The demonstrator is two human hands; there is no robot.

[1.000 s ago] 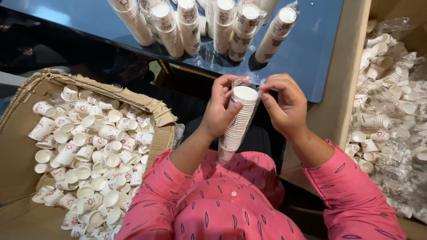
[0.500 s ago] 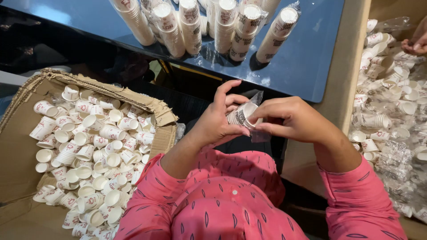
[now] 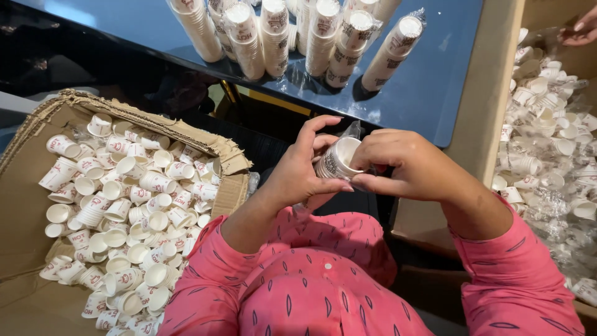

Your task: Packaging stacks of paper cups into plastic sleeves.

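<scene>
Closest to the camera is the person's lap in a pink patterned garment [image 3: 311, 286], sleeves running up to both hands. Just above the lap, the left hand [image 3: 305, 171] and the right hand [image 3: 407, 165] meet around a stack of small paper cups [image 3: 336, 160], held tilted with its open mouth turned up and to the right. The left fingers curl about the stack's side, thumb pressing underneath; the right fingers close over its rim end, where a bit of clear plastic wrap [image 3: 352, 129] sticks up. Left of the stack sits an open cardboard box [image 3: 37, 124] filled with loose white cups [image 3: 124, 211]. Right of the stack, another box [image 3: 485, 93] holds more cups tangled in plastic, with another person's hand [image 3: 581, 28] at its far corner. Beyond the stack, a glossy dark blue table [image 3: 435, 81] carries wrapped cup sleeves [image 3: 298, 34] lying in a row.
</scene>
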